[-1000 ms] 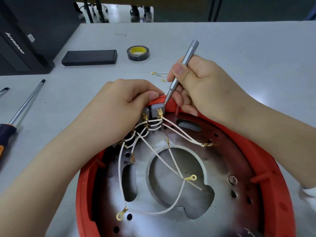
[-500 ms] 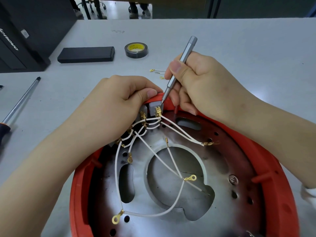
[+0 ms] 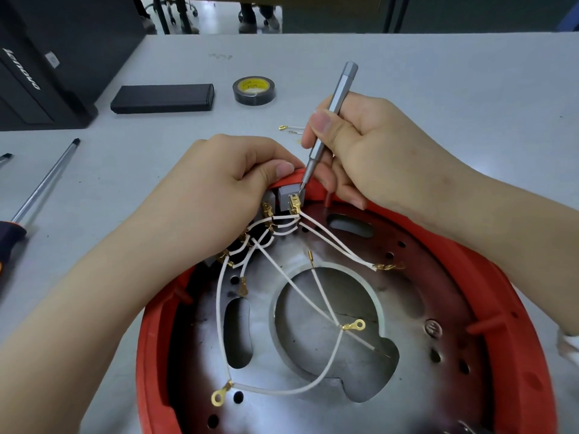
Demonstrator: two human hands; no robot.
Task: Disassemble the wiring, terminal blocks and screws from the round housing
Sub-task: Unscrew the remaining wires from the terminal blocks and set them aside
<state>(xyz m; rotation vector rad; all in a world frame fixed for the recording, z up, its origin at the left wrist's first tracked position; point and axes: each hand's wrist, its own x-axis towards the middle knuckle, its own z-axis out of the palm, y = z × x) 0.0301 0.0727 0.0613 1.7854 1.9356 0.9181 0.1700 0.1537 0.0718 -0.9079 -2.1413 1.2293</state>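
The round housing (image 3: 513, 349) has a red rim and a metal plate inside, and fills the lower middle of the view. White wires (image 3: 282, 393) with gold ring terminals run across the plate to a grey terminal block (image 3: 286, 195) at the far rim. My left hand (image 3: 219, 195) curls over the rim and grips the terminal blocks, its thumb on the top edge. My right hand (image 3: 360, 145) holds a slim grey screwdriver (image 3: 332, 111) like a pen, with its tip on the gold terminal at the block's right end.
On the grey table lie a roll of black tape (image 3: 253, 90), a flat black case (image 3: 163, 98), a few loose wire ends (image 3: 289, 129) and long screwdrivers (image 3: 37, 189) at the left. A black computer case (image 3: 47, 57) stands at the far left.
The view has shifted a little; both hands keep the same grips. The screwdriver tip stays on the block's terminal.
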